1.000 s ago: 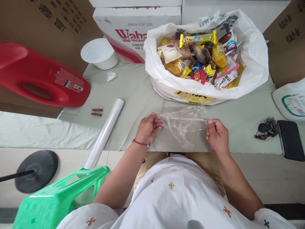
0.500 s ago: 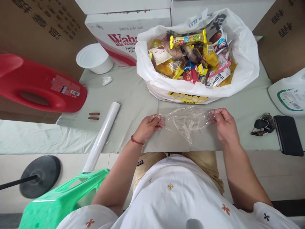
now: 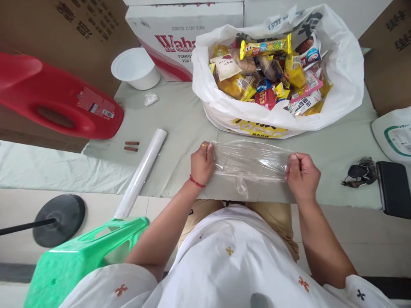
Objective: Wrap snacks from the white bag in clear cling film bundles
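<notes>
A crumpled sheet of clear plastic film (image 3: 250,160) is stretched taut between my two hands, just above the front of the cloth-covered table. My left hand (image 3: 203,163), with a red string bracelet at its wrist, is closed on the film's left end. At the other end my right hand (image 3: 302,174) pinches the film between thumb and fingers. A loose fold of film hangs down at the middle. Behind it stands a white plastic bag (image 3: 276,124) full of wrapped snacks (image 3: 266,81). To the left lies a white roll of film (image 3: 141,173), sticking out past the table edge.
At the left are a red jug (image 3: 64,102), a white tub (image 3: 136,70), a small crumpled clear scrap (image 3: 150,99) and two brown strips (image 3: 131,146). Keys (image 3: 359,172), a black phone (image 3: 394,188) and a white jug (image 3: 394,134) lie right. A green stool (image 3: 73,265) stands below.
The film, which was bunched and sagging, is now pulled into a wider, tauter band. My left hand has turned more upright. The whole view has shifted slightly.
</notes>
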Available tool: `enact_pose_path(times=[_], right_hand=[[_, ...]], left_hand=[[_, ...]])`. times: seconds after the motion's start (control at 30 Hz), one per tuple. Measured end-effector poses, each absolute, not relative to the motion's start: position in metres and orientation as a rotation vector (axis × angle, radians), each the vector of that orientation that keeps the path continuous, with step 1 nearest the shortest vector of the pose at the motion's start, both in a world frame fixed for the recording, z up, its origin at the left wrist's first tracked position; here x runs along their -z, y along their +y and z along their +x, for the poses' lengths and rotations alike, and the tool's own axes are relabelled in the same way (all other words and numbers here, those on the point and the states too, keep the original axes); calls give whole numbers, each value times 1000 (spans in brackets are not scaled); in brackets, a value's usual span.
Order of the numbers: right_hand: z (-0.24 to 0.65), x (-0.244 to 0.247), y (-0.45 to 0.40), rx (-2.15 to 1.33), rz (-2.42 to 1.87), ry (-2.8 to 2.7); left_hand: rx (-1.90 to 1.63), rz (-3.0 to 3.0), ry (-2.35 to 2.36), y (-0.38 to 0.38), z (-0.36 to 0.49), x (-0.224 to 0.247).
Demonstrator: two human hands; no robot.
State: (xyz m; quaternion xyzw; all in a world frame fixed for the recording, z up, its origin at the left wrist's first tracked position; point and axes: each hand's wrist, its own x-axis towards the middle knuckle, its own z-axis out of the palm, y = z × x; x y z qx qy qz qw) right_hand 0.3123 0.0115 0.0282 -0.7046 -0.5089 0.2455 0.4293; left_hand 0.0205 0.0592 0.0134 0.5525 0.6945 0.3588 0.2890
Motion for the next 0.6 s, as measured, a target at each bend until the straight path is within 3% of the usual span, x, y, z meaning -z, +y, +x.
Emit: enact_pose_path(times=[0.27,0.43,0.6], right_hand=[[370,-20,56,-265,-1792,-1600],[367,-33,6,121,-1675,-1558],[339,-10,-44,-19,-1599,-1895]], left_hand=[[-858,1557,1739,76,30,-16],[-801,1548,1810,92,34,-14],[-755,1515,1795,95,34,-14]])
